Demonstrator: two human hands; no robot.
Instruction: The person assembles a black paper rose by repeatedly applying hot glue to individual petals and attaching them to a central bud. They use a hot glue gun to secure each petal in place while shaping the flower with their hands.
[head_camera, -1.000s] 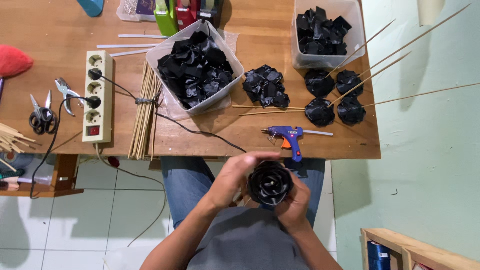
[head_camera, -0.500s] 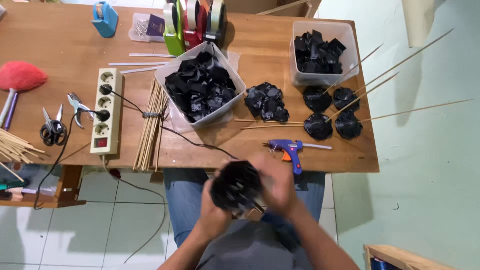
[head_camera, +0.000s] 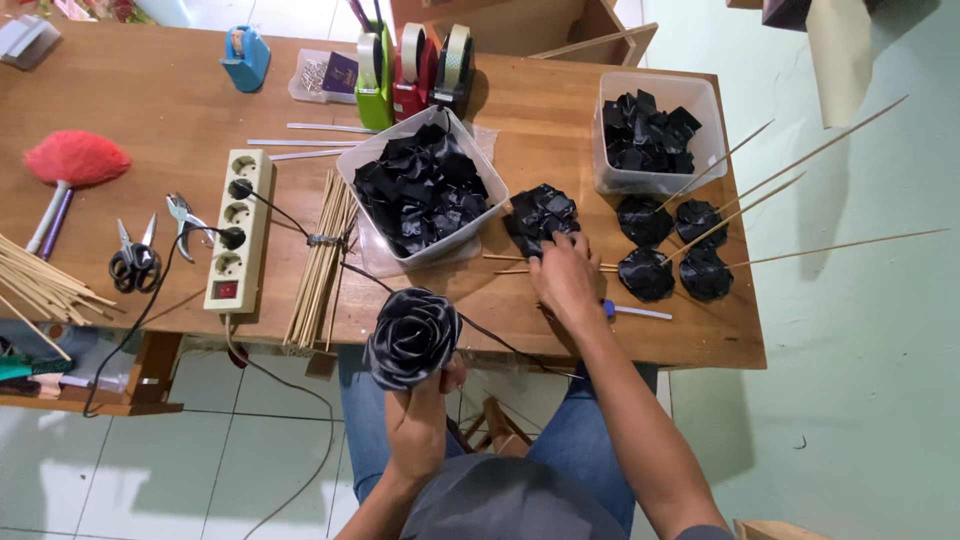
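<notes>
My left hand (head_camera: 418, 420) is closed around the base of a black ribbon rose (head_camera: 411, 335), held upright above my lap in front of the table edge. My right hand (head_camera: 563, 275) reaches onto the wooden table (head_camera: 150, 120), fingers resting on a small pile of black folded petals (head_camera: 542, 212); whether it grips one I cannot tell. A blue glue gun (head_camera: 622, 311) lies mostly hidden under that wrist. Finished black roses on long skewers (head_camera: 670, 245) lie just to the right.
Two clear tubs hold black petals, one central (head_camera: 422, 187), one at the far right (head_camera: 649, 131). A power strip (head_camera: 237, 230), bundled skewers (head_camera: 322, 255), scissors (head_camera: 130, 262), tape dispensers (head_camera: 415, 65) and a red feathery tool (head_camera: 75, 160) sit on the table. A black cable runs across the front edge.
My right hand left the rose and reached forward onto the loose petal pile. My left hand now holds the rose alone, further left. The view has tilted up over the table.
</notes>
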